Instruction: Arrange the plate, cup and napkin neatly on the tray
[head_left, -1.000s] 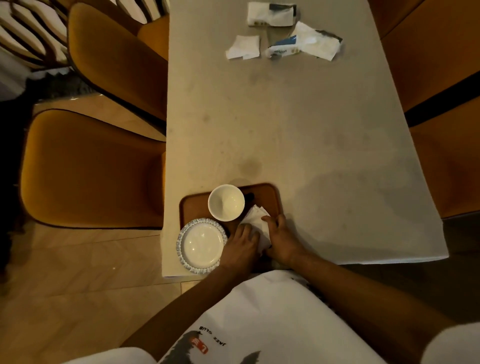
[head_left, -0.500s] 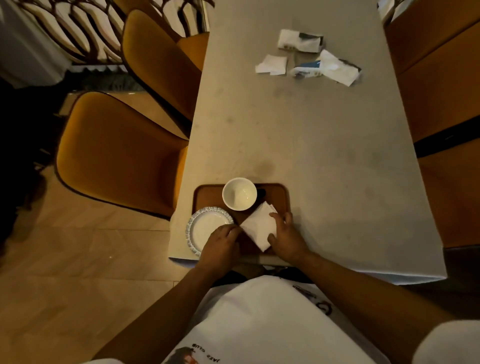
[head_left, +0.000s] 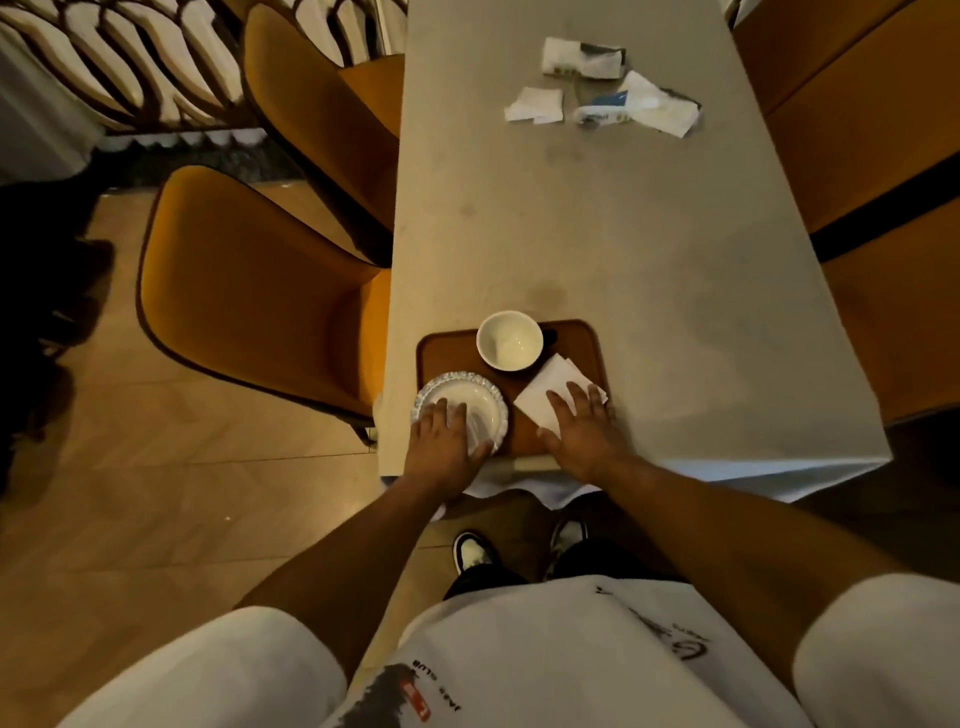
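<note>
A brown tray (head_left: 448, 349) lies at the near left corner of the table. A white cup (head_left: 509, 340) stands at the tray's far edge. A white plate with a patterned rim (head_left: 474, 388) sits on the tray's near left, overhanging its left side. My left hand (head_left: 444, 451) lies on the plate's near part, thumb at its right rim. A folded white napkin (head_left: 549, 384) lies at an angle on the tray's right side. My right hand (head_left: 584, 428) rests flat on the napkin's near end, fingers spread.
The pale table (head_left: 613, 228) runs away from me; crumpled tissues and packets (head_left: 605, 88) lie at its far end. Mustard chairs (head_left: 249, 291) stand along the left, and a bench seat (head_left: 878, 124) on the right. My shoes (head_left: 472, 553) show below the table edge.
My left hand moved left from the napkin onto the plate. The napkin now lies unfolded flatter under my right hand. The camera has pulled back and tilted.
</note>
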